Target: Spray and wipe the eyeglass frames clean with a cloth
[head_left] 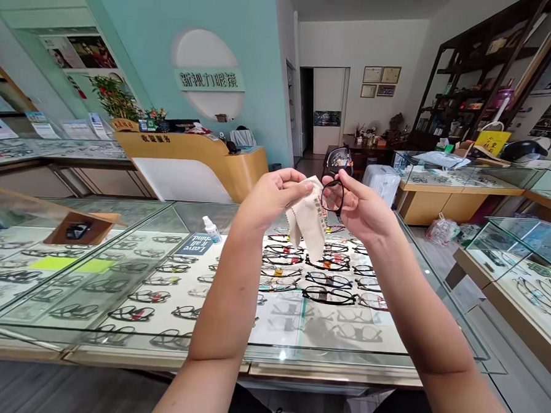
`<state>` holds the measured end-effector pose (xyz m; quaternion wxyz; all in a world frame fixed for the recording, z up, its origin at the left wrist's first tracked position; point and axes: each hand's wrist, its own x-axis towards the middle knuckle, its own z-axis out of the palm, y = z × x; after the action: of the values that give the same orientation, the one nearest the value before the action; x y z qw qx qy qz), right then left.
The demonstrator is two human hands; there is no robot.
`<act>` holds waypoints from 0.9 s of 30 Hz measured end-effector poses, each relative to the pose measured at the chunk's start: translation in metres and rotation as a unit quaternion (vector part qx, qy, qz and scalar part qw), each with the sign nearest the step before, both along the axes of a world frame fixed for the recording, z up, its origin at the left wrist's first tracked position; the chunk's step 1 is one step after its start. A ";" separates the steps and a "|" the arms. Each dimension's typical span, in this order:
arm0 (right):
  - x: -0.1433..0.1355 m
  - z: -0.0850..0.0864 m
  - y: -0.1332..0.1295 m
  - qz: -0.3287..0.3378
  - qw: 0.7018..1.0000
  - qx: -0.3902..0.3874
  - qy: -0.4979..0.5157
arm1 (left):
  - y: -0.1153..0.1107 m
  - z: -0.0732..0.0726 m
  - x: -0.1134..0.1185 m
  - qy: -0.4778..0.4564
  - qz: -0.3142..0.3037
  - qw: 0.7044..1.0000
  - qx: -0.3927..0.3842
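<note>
My left hand [278, 194] pinches a cream cleaning cloth [309, 223] with dark printed lettering, which hangs down in folds. Beside it, my right hand [361, 205] grips a pair of black-framed eyeglasses [332, 197] by the frame, one lens above the other. The cloth's edge lies close against the lower lens; whether it touches the lens I cannot tell. Both hands are raised over a glass display case [277, 353] holding rows of spectacle frames [329, 294].
A small white spray bottle [212, 229] stands on the case near a dark blue printed card [194, 244]. To the left is a brown wooden box [80, 228]. A curved wooden counter [245, 168] stands beyond, and another glass case [521, 269] is at right.
</note>
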<state>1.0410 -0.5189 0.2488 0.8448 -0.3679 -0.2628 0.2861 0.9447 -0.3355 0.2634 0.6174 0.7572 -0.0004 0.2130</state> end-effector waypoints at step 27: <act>0.024 -0.025 0.003 -0.061 0.997 -0.026 -0.029 | -0.052 -0.040 0.039 -0.112 0.004 0.990 -0.080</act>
<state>1.0653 -0.5156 0.2238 0.8431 -0.4130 -0.2564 0.2299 0.9840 -0.3870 0.2233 0.6716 0.6765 -0.0492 0.2980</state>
